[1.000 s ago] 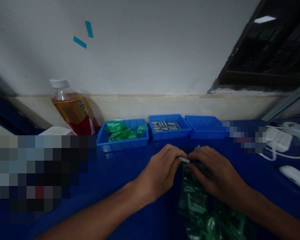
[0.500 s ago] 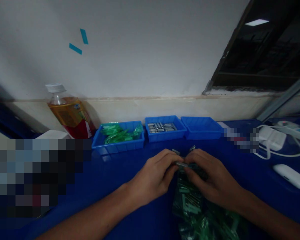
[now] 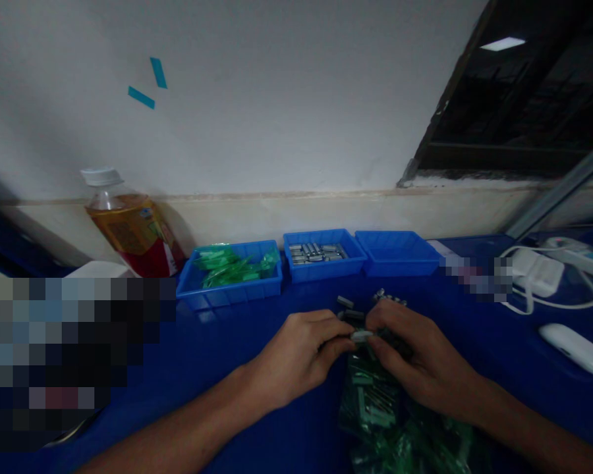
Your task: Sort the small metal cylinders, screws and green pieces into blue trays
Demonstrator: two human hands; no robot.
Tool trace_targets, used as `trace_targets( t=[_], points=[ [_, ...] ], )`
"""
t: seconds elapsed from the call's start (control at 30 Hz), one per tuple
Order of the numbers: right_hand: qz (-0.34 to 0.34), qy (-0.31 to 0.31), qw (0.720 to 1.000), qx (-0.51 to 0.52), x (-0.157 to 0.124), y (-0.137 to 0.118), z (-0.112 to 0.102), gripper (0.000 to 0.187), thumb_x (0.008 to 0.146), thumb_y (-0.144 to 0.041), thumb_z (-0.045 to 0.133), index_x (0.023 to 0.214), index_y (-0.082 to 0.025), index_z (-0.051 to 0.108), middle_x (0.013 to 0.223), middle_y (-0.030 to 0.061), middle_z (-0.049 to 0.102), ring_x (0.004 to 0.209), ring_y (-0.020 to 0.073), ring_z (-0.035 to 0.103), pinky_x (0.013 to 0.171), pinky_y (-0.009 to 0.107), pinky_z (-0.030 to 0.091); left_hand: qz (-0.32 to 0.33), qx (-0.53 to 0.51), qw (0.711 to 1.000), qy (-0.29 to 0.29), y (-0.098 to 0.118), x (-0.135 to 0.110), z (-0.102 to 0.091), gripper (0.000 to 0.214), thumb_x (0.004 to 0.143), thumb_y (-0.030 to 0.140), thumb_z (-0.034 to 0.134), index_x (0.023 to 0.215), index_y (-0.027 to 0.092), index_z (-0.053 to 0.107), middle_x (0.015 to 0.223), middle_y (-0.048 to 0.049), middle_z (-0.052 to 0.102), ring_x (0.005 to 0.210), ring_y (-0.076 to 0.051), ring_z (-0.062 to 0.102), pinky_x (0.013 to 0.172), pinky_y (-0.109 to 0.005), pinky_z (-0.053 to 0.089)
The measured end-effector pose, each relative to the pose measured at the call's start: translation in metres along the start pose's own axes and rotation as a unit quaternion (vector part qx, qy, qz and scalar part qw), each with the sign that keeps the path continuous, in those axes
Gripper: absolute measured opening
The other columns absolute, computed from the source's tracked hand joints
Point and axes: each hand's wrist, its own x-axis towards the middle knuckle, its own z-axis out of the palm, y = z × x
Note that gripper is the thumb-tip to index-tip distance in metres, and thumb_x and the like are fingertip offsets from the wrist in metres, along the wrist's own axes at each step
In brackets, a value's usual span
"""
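Note:
Between my two hands a small pale, metallic-looking piece [image 3: 362, 336] is pinched, its exact kind too blurred to tell. My left hand [image 3: 301, 352] grips its left end with thumb and fingertips. The other end sits in the pinch of my right hand [image 3: 415, 349]. Just beyond my fingers lie small metal cylinders [image 3: 346, 302] and a cluster of shiny metal bits [image 3: 389, 297], partly hidden by my right hand. Below my hands spreads a pile of green plastic bags [image 3: 375, 401] with small parts inside, partly covered by my right forearm.
Along the wall stand a blue bin of green packets [image 3: 230, 296], a blue bin of metal cylinders [image 3: 326, 268] and another blue bin [image 3: 398, 263]. A drink bottle [image 3: 133, 230] is at left. White chargers with cables [image 3: 538, 273] and a white case [image 3: 576, 349] lie at right.
The piece between my hands has turned paler side up and sits slightly lower. My left hand has dropped a little, uncovering more metal parts behind. The camera view has shifted slightly.

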Motion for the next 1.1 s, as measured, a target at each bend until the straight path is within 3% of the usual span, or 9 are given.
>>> trace_targets(
  t=[0.4, 0.6, 0.77, 1.1],
  points=[
    [-0.019, -0.009, 0.999, 0.039, -0.001, 0.002, 0.001, 0.014, 0.088, -0.017, 0.042, 0.074, -0.02, 0.043, 0.068, -0.0012, 0.046, 0.063, 0.012, 0.044, 0.058, 0.027, 0.034, 0.023, -0.008, 0.999, -0.042, 0.001, -0.001, -0.003, 0.023, 0.093, 0.013, 0.042, 0.092, 0.013, 0.065, 0.08, -0.0034, 0.064, 0.074, -0.011, 0.06, 0.065, -0.019, 0.044],
    [-0.001, 0.019, 0.998, 0.062, -0.001, 0.004, 0.002, 0.016, 0.088, -0.018, 0.042, 0.071, -0.02, 0.042, 0.067, -0.002, 0.044, 0.062, 0.0117, 0.044, 0.058, 0.026, 0.033, 0.01, 0.005, 1.0, -0.001, 0.001, 0.0, 0.001, 0.027, 0.087, 0.024, 0.056, 0.114, 0.018, 0.057, 0.091, -0.0033, 0.063, 0.082, -0.014, 0.059, 0.071, -0.024, 0.046],
    [-0.003, 0.018, 0.998, 0.061, -0.001, 0.003, 0.006, 0.016, 0.087, -0.018, 0.042, 0.072, -0.02, 0.042, 0.068, -0.0014, 0.045, 0.063, 0.0118, 0.043, 0.058, 0.025, 0.033, 0.022, 0.052, 0.998, 0.034, 0.001, -0.003, 0.006, 0.014, 0.088, 0.022, 0.053, 0.098, 0.017, 0.06, 0.083, -0.0034, 0.062, 0.077, -0.015, 0.058, 0.068, -0.027, 0.046],
    [0.028, -0.019, 0.996, 0.077, 0.0, 0.002, 0.007, 0.018, 0.087, -0.02, 0.04, 0.069, -0.019, 0.039, 0.066, -0.002, 0.044, 0.061, 0.0113, 0.042, 0.056, 0.024, 0.034, 0.065, 0.108, 0.989, 0.071, 0.002, -0.005, 0.009, 0.014, 0.089, 0.02, 0.05, 0.099, 0.016, 0.059, 0.083, -0.0045, 0.063, 0.077, -0.016, 0.058, 0.069, -0.03, 0.046]
  ],
)
